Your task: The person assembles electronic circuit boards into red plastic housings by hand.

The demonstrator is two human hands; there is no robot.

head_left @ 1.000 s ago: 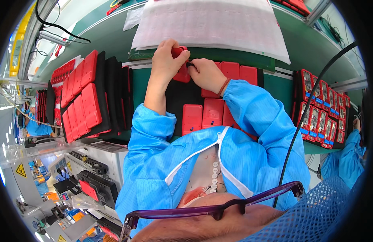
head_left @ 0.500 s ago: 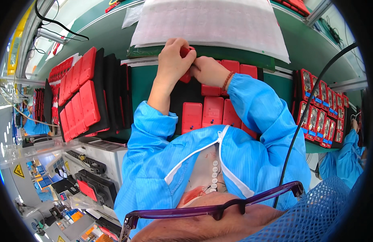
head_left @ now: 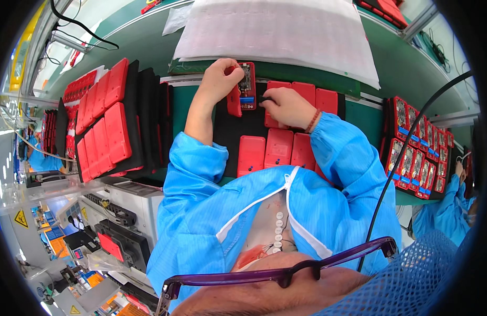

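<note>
My left hand (head_left: 218, 80) grips a red plastic cover (head_left: 234, 101), tilted up along the left side of an open red case (head_left: 247, 87). Inside that case a circuit board and a blue strip show. Just right of the case, my right hand (head_left: 292, 107) is closed, with a small dark piece (head_left: 264, 99) at its fingertips; its kind is too small to tell. Under and around my hands lies a black tray (head_left: 226, 138). Several closed red cases (head_left: 278, 147) rest on it in rows, partly hidden by my right arm and chest.
Black trays of red covers (head_left: 117, 131) lean in a stack at the left. Trays of open red cases with boards (head_left: 406, 145) stand at the right. White foam sheeting (head_left: 275, 34) covers the shelf ahead. A black cable (head_left: 406, 147) hangs by my right arm. A co-worker's blue sleeve (head_left: 447, 203) shows far right.
The red case, mostly hidden between my hands before, now lies open with its board showing. My left hand has drawn the cover leftward; my right hand has moved right and down, apart from it.
</note>
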